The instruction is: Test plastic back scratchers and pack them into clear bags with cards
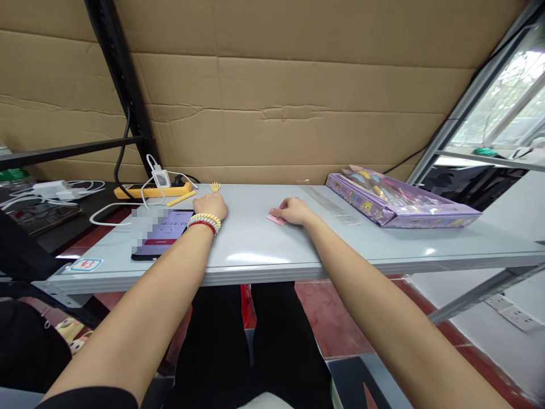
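Observation:
My left hand (212,205), with beaded and red bands at the wrist, is closed on the tabletop just right of a phone-like tablet. A yellow stick (181,198) sticks out to its left and a small yellow hand-shaped end (216,187) shows above the knuckles; they look like one back scratcher, its middle hidden by my fist. My right hand (294,212) rests near the middle of the table, thumb and fingers closed on the edge of a small pink-and-white printed card (276,220), which lies flat or nearly so.
The tablet (164,241) displays a timer on the grey table (255,244). Behind it are a yellow power strip (128,193), a white charger (160,176) and cables. At right lies a purple box (404,213) with plastic-wrapped items, beside a clear plastic strip (330,204). Cardboard (276,85) stands behind.

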`<state>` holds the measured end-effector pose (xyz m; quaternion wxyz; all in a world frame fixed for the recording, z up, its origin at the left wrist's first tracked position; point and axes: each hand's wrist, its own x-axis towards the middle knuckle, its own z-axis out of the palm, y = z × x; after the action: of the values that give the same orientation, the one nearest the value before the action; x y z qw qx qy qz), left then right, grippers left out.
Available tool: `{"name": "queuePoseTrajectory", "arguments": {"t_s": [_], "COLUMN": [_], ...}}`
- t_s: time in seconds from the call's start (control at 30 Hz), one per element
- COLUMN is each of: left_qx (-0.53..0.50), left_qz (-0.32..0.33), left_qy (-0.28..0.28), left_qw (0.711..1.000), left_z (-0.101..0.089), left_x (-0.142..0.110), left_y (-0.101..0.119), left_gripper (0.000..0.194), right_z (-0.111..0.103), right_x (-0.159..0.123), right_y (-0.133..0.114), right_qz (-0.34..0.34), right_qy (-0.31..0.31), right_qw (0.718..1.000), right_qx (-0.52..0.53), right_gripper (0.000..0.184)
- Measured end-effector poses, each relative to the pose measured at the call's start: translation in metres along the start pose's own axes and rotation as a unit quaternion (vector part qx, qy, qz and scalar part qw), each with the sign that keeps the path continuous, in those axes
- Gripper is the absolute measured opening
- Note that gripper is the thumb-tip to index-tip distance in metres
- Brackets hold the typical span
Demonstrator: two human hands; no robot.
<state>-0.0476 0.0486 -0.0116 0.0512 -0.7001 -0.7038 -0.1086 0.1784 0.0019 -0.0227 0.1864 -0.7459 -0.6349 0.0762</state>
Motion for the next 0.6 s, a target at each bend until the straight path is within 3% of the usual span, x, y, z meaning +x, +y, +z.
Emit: {"name": "queuePoseTrajectory", "arguments": {"t_s": [0.2, 0.37, 0.6], "left_qx": [-0.031, -0.037, -0.037], "left_qz": [0.002, 0.006, 0.017], "left_qy": [-0.012, -0.021, -0.035], "left_qw": [0.999, 0.999, 0.999], "left_z": [-0.002, 0.001, 0.001], "left_x": [-0.001, 0.001, 0.001], "left_y": [0.003, 0.003, 0.001], "left_gripper": [0.043, 0.048, 0.047], "right_z": [0.000, 0.002, -0.012], "right_x": [-0.001, -0.001, 0.004], "right_y": [-0.003, -0.004, 0.012], "right_qz": [0.015, 0.067, 0.160], "right_qy": [0.007, 0.071, 0.151], "right_qw": [1.000, 0.995, 0.973], "right_qx": [-0.004, -0.027, -0.067], "right_gripper": [0.044, 0.043, 0.062]}}
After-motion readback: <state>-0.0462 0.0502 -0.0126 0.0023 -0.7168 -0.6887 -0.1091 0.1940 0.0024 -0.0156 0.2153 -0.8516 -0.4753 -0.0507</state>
